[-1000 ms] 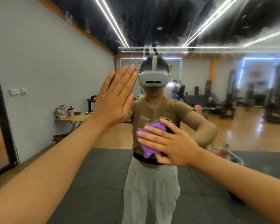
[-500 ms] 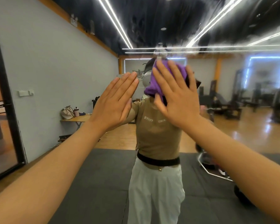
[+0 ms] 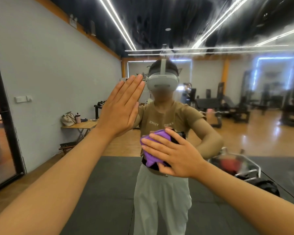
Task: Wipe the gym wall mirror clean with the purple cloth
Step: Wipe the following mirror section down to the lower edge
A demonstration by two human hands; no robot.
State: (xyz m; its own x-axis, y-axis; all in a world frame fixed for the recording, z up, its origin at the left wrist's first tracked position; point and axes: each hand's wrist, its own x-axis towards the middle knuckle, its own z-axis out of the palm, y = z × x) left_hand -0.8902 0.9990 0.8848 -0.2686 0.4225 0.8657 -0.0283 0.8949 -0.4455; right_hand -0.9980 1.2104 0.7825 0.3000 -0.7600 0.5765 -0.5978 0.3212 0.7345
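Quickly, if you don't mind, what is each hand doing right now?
Left hand: open, fingers straight, flat against the mirror.
Right hand: open, fingers straight, pressing the purple cloth against the mirror.

Both bare arms reach forward from the lower corners of the frame toward its middle. The left hand (image 3: 121,107) stands upright left of centre, palm flat and facing away, its straight fingers (image 3: 134,85) pressed together and pointing up and slightly right, thumb lying along the palm's edge. The left forearm runs down to the lower left corner. The right hand (image 3: 173,155) sits lower, just right of centre, back toward the camera, fingers spread and nearly straight, pointing left and pressing flat on the purple cloth (image 3: 151,150). The right forearm slants down to the lower right corner.
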